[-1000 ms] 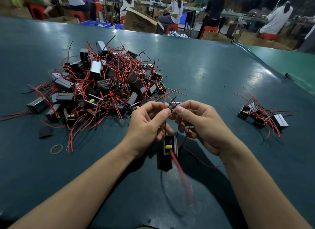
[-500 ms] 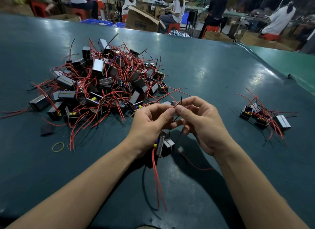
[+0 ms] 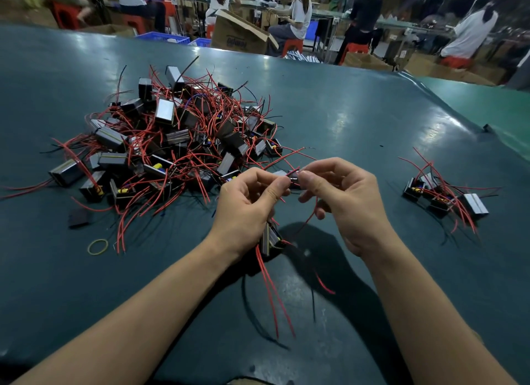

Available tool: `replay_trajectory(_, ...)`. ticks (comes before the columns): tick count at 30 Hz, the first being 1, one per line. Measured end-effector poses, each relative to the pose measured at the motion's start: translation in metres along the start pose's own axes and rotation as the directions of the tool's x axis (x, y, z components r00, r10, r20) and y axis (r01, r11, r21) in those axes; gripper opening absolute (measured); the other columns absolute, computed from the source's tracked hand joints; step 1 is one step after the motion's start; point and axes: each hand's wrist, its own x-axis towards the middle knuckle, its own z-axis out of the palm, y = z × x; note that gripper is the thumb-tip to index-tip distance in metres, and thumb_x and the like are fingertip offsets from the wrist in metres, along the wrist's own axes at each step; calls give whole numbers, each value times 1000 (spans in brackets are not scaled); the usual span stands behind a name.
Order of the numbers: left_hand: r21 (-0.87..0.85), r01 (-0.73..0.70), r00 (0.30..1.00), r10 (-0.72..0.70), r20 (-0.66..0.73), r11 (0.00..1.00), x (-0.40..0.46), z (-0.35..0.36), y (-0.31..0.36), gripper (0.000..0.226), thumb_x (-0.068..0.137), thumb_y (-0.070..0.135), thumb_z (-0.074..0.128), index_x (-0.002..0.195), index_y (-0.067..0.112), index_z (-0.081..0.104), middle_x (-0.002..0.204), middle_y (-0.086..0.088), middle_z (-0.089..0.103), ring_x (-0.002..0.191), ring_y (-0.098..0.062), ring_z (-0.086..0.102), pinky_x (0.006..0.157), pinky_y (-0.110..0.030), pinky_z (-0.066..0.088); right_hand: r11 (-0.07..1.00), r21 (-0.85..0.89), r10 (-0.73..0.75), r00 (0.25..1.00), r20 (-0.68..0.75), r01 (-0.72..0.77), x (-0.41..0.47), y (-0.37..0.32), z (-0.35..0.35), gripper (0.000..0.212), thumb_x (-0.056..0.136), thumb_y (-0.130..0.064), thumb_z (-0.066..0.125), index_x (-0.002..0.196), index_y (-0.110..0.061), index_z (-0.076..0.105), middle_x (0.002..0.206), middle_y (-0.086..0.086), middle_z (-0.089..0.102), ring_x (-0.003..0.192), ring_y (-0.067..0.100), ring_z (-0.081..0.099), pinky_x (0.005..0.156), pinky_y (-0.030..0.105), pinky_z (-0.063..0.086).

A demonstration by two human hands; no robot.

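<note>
A small black transformer (image 3: 271, 239) with red lead wires (image 3: 272, 293) hangs just above the green table, below my left hand (image 3: 246, 209). That hand pinches the thin wire ends between thumb and forefinger at mid-frame. My right hand (image 3: 344, 201) pinches the same wire ends from the right, fingertips nearly touching the left ones. One red wire loops down under my right hand. Two long red leads trail toward me.
A big heap of transformers with tangled red wires (image 3: 172, 143) lies at the left. A small group of similar ones (image 3: 441, 195) sits at the right. A yellow rubber band (image 3: 97, 246) and a black piece (image 3: 80, 216) lie near the heap. People sit at benches beyond the table.
The hanging transformer has swung and turned under my left hand, and its red leads now trail straighter toward me. Both hands keep pinching the wire ends, with my right hand's fingers spread a little wider.
</note>
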Motion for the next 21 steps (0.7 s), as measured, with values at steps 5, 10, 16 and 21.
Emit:
replay_trajectory(5,67,-69,997,70,-15,995,-2,0,1,9,85,9,71,85,0,71,71,4,69,60,0,58,61,-14,45,995,-75,-57,997,51,61,0,-2,-4,8,84,-7,73,87,-14,69,78,6,74,61,21,69,40,23,43)
replay_trajectory(10,88,-96,994,100,-36,991,-4,1,2,8,84,7,72,86,-1,72,73,2,70,64,-2,60,64,-14,47,987,-149,-52,996,66,62,0,-3,-9,3,88,-8,69,86,-10,69,77,5,74,63,19,71,41,22,46)
replay_trajectory(16,108,-99,995,99,0,989,-3,-3,2,4,83,10,73,81,7,72,63,10,65,56,-1,55,59,-14,43,988,-146,-38,995,91,51,0,-3,-10,10,90,-8,67,82,-11,61,66,4,65,56,20,68,38,23,42)
replay_trajectory(21,13,-48,999,48,23,999,-3,-5,5,11,82,15,69,81,4,69,54,12,60,49,0,48,54,-14,39,997,-24,77,985,156,-74,1,0,-8,5,92,-8,62,87,-7,59,72,3,68,62,20,67,39,21,43)
